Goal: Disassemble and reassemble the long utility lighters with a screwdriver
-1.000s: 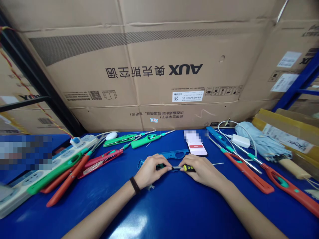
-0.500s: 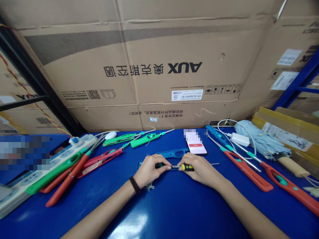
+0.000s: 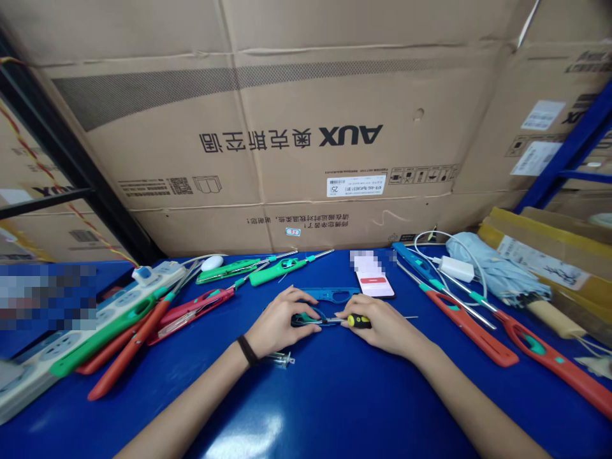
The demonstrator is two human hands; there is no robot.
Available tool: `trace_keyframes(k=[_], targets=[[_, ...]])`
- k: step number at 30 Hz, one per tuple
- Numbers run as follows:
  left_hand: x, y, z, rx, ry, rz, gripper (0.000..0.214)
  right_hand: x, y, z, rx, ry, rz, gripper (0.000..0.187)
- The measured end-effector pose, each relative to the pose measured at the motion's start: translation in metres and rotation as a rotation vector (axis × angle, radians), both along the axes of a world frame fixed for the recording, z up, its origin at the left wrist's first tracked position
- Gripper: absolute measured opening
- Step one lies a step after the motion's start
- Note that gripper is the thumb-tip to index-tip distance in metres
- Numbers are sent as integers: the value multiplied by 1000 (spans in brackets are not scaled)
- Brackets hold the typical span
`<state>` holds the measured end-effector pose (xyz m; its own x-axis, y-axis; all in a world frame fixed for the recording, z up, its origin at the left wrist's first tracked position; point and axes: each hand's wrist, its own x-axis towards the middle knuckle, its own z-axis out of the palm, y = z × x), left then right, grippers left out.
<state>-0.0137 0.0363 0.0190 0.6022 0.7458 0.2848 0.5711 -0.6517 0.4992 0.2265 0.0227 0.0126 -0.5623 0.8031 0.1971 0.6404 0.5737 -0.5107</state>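
Forearms reach forward, wrists angled inward. Left hand (image 3: 287,324): thumb and index grasping opened blue lighter body (image 3: 323,316), between both hands over blue table (image 3: 344,395). Right hand (image 3: 380,324): fingers clenched on yellow-black screwdriver (image 3: 359,320), shaft toward body. Dark, greenish parts (image 3: 302,319) inside body.

1. Left hand (image 3: 280,324), right hand (image 3: 380,323): two total.
2. Yellow-and-black-handled tool (image 3: 358,320): one.
3. Blue casing pieces (image 3: 318,294): two at least.
4. Green lighters (image 3: 272,273): three.
5. Orange-red lighters (image 3: 471,326): four, two each side.
6. Crimson lighter (image 3: 184,310): one.
7. Blue lighter (image 3: 412,257) at right: one.
8. Phone (image 3: 374,283): one.
9. Power strip (image 3: 57,347): one.
10. Folded umbrella (image 3: 497,271): one.
11. White adapter (image 3: 456,268): one.
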Motion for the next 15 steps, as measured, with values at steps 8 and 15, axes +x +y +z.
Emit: trace_keyframes(k=[8,15], targets=[[2,1,-7,-24,-22,40,10,-1,0,-4,17,21,-25,20],[5,1,-6,-15,-61,29,8,-3,1,-5,49,-5,-21,19]])
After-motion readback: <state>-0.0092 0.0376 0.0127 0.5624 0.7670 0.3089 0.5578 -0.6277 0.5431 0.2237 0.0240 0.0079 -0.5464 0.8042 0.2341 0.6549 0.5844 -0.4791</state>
